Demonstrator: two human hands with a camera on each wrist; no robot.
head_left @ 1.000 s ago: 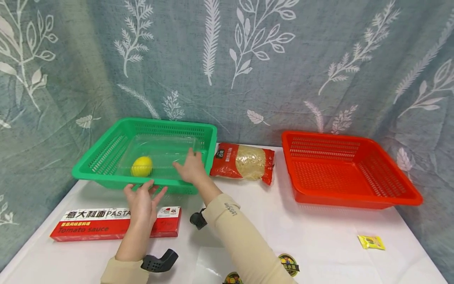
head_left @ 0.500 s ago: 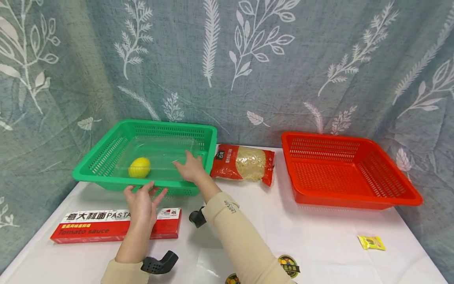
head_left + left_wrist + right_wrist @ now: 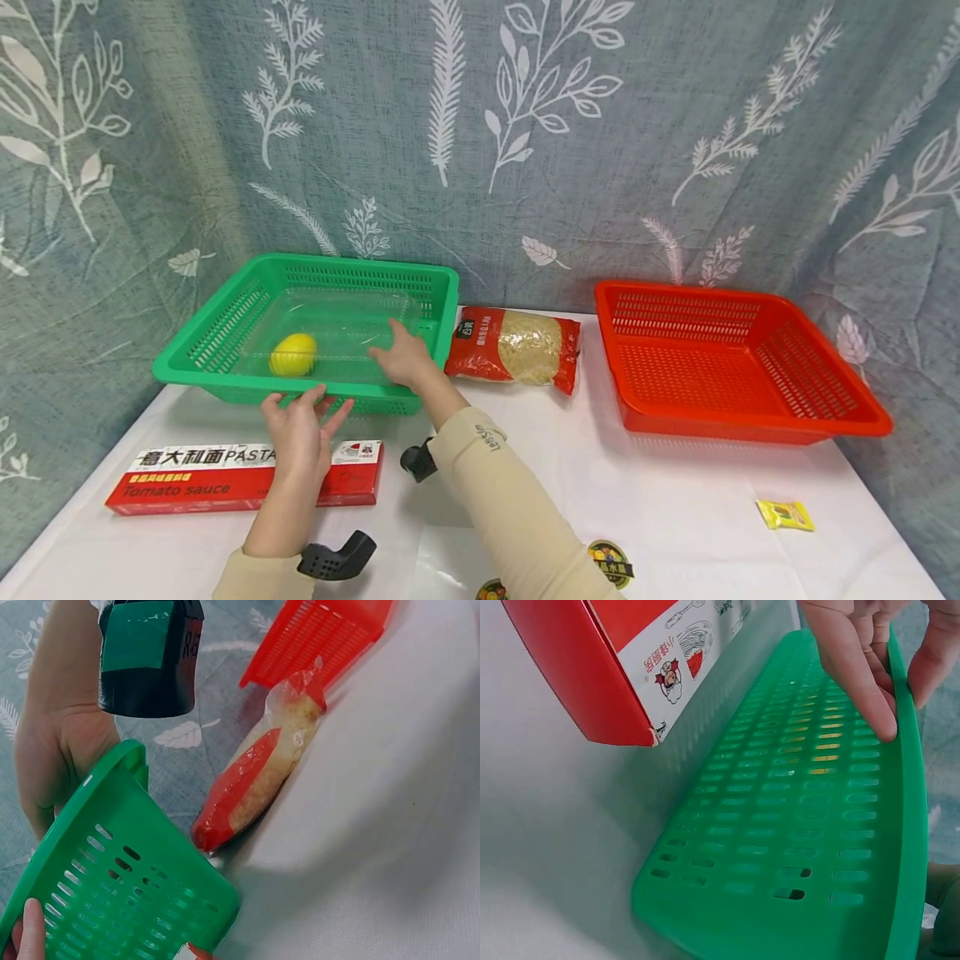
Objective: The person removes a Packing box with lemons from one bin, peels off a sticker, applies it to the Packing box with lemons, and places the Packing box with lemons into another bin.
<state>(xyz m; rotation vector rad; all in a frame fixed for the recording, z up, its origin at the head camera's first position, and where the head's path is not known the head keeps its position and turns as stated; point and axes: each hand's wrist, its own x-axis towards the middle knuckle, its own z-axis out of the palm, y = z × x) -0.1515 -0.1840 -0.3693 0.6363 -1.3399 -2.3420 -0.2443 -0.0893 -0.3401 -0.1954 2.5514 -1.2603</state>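
In the head view, a green basket (image 3: 225, 385) stands at the left back, with a clear plastic container (image 3: 352, 329) inside it. A yellow lemon (image 3: 293, 355) lies in the container's near left part. My left hand (image 3: 300, 433) holds the basket's near rim; its fingers straddle the rim in the right wrist view. My right hand (image 3: 408, 358) reaches over the near right side, index finger and thumb spread and extended over the container; its other fingers are hidden. Just in front lies a red and white pasta box (image 3: 202, 487), partly behind my left forearm.
A red bag of pasta (image 3: 517, 346) lies against the green basket's right side. Further right stands a red basket (image 3: 690, 367). A small yellow packet (image 3: 785, 513) and round fruit stickers (image 3: 611, 560) lie near the front. A patterned curtain (image 3: 570, 208) hangs behind.
The lemon has shifted slightly left and toward the near side inside the container, along with the container's near left edge. Both hands have stayed almost in place.
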